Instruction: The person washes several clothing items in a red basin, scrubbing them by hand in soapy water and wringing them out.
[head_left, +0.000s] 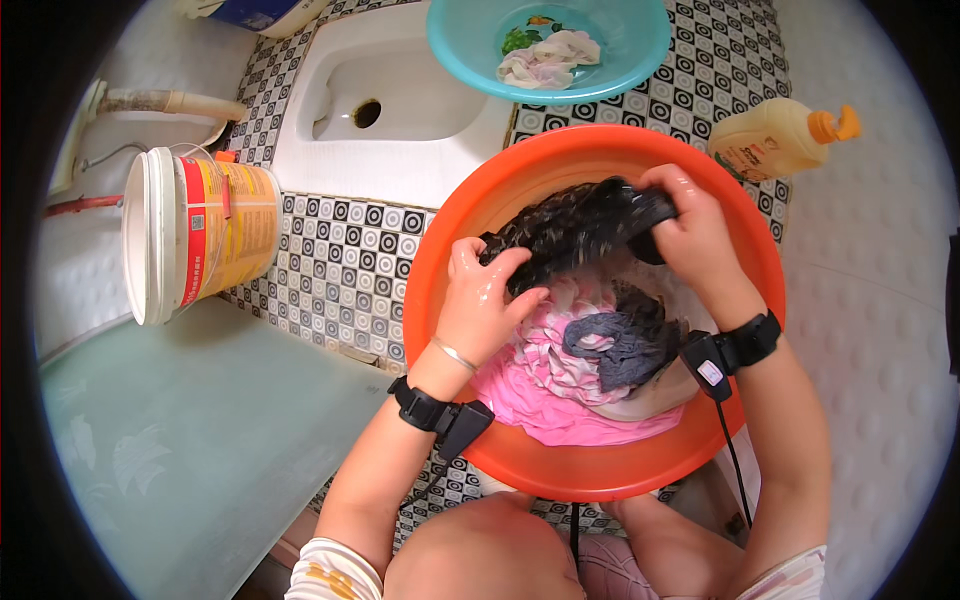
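A wet black cloth (577, 221) is stretched between my two hands over the orange plastic basin (525, 469). My left hand (480, 300) grips its left end, with the thumb pointing right. Its right end is bunched in my right hand (690, 225), whose fingers curl over the top. Below the cloth, inside the basin, lie a pink and white patterned garment (551, 356), a dark grey cloth (622, 349) and plain pink fabric (525, 409). Part of a pale rounded surface shows beside the pink fabric; I cannot tell what it is.
Behind the basin stands a turquoise basin (630, 71) with a pale wet cloth (551, 60) in it. A squat toilet (397, 165) is set in the tiled floor. To the right is a pump bottle (769, 142); to the left, a plastic bucket (232, 225) and a frosted glass panel (195, 420).
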